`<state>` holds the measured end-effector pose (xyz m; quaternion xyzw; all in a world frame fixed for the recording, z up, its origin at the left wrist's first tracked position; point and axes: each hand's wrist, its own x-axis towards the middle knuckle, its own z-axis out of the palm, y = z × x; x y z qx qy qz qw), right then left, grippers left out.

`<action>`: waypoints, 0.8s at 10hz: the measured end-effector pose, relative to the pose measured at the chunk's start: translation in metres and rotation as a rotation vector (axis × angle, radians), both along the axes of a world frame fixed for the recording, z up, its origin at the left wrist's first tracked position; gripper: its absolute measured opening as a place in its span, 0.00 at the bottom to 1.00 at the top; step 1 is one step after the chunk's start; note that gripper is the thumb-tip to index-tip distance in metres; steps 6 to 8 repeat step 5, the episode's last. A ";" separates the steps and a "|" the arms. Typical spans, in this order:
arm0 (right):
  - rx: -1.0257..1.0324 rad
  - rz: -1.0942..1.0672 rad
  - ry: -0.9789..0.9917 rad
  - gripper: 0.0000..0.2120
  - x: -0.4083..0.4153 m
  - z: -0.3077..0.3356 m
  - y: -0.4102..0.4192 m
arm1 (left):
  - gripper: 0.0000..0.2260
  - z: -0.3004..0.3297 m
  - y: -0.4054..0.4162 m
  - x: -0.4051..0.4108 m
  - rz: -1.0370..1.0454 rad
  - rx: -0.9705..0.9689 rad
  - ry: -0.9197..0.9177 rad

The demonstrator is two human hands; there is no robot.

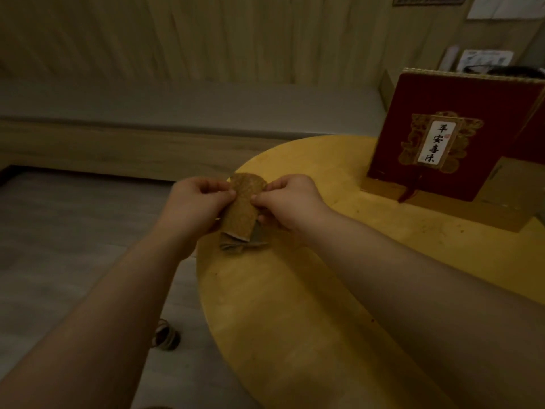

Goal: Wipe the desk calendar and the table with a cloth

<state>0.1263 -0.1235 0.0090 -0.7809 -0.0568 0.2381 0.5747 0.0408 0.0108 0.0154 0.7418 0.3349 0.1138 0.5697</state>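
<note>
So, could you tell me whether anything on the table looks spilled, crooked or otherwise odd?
Nothing serious. The calendar stands upright at the far right of the table. Small dark specks dot the tabletop in front of it. Both hands, left and right, hold the folded cloth over the table's edge.

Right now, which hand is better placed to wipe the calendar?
Right hand: it pinches the cloth on the side nearer the desk calendar, at the table's far right.

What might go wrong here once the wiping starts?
The calendar stands upright near the table's far edge; a hard wipe might tip it or push it off. The cloth, pinched by both the left hand and right hand, is bunched, so it may wipe unevenly.
</note>
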 end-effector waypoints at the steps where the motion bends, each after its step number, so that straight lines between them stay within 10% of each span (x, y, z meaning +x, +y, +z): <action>1: -0.254 0.000 -0.164 0.06 0.000 -0.012 0.011 | 0.03 -0.016 0.004 0.007 -0.025 0.081 0.110; 3: -0.339 0.052 -0.250 0.06 -0.001 -0.023 0.005 | 0.10 -0.037 0.011 0.008 -0.050 0.443 0.240; 8: -0.311 0.085 -0.380 0.13 -0.015 -0.006 -0.020 | 0.17 -0.029 -0.003 0.000 -0.068 0.583 0.205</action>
